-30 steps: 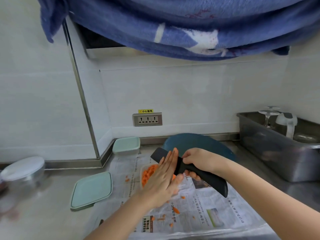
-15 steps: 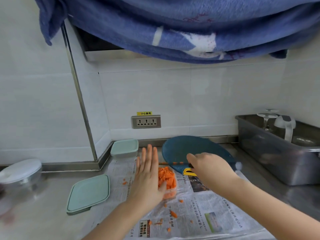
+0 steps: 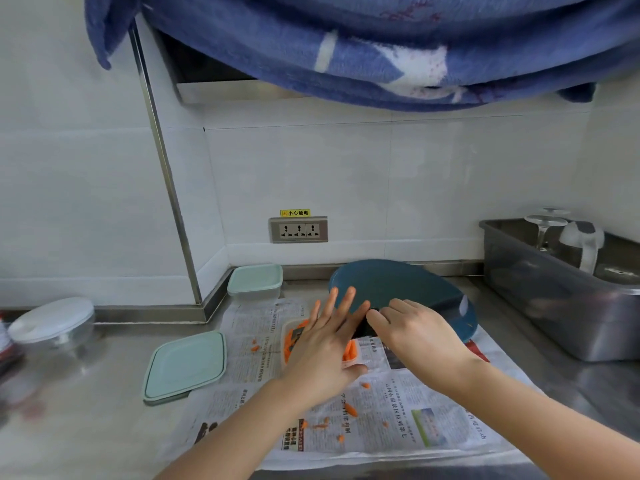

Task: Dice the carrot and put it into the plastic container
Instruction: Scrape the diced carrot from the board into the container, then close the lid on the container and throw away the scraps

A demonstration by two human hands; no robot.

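The left hand [image 3: 325,344] lies flat and released, fingers straight and spread. Its palm faces down over the plastic container [image 3: 285,337] and covers most of the opening. At the edges of the palm the diced carrot [image 3: 349,351] shows orange inside the container. The right hand [image 3: 415,336] sits just beside the left fingertips, its fingers bent down over a dark object [image 3: 370,325]. The fingers hide the contact, so I cannot tell whether it grips that object.

Nearer the person than the left hand, loose carrot bits [image 3: 350,409] lie scattered on the newspaper [image 3: 433,410] spread over the worktop [image 3: 86,427]. Beyond both hands rests the teal cutting board [image 3: 398,285]. A pale green lid [image 3: 185,365] lies out past the left hand's little-finger side.

The dice look small, light and damp, so they are likely to be slick and to roll. The strays would be better swept together with a flat palm, or pinched singly, than scooped. The container looks thin and light and would probably slide on the paper. It should be held by its side walls and kept level.
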